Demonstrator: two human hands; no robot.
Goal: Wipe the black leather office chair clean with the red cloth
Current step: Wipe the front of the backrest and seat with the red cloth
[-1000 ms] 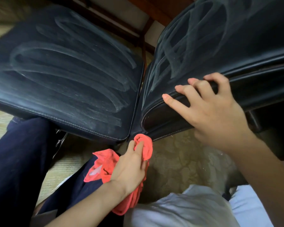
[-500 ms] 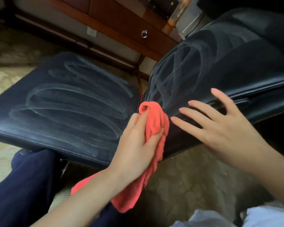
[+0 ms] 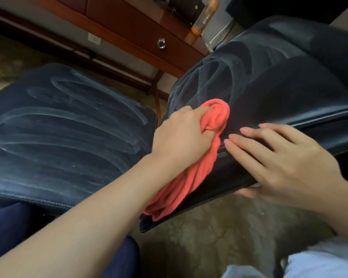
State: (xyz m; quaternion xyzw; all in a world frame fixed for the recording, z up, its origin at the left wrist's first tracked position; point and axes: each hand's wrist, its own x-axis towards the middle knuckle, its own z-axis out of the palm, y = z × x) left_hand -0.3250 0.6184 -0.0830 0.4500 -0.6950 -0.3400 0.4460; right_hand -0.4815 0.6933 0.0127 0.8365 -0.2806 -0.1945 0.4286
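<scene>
Head-cam view, looking down. Nearest, btm left: a dark navy trouser leg. Btm right: a fold of pale blue-white fabric. Between them lies beige patterned carpet.

Mid-frame: a black leather office chair seen as two padded parts w/ a gap between them, the seat pad at left & the back panel at right. Both are streaked w/ whitish looping smears.

The left hand, bare forearm reaching in from btm left, has its grip clamped on a bunched red cloth. The fingers curl round the wad, which presses on the back panel near its inner edge. The cloth's loose tail trails down over the panel's side to its lower rim.

Just right of the cloth (can't tell if touching), the right hand lies on the panel's side. Its fingers are straight & spread and the thumb is tucked under the rim, so its grip pinches that edge.

Far: a reddish-brown wooden bench w/ a closed drawer & silver ring pull; drawer contents hidden. On top is an amber-tinted bottle, too blurred to tell what's in it. A white wall socket shows below the bench.
</scene>
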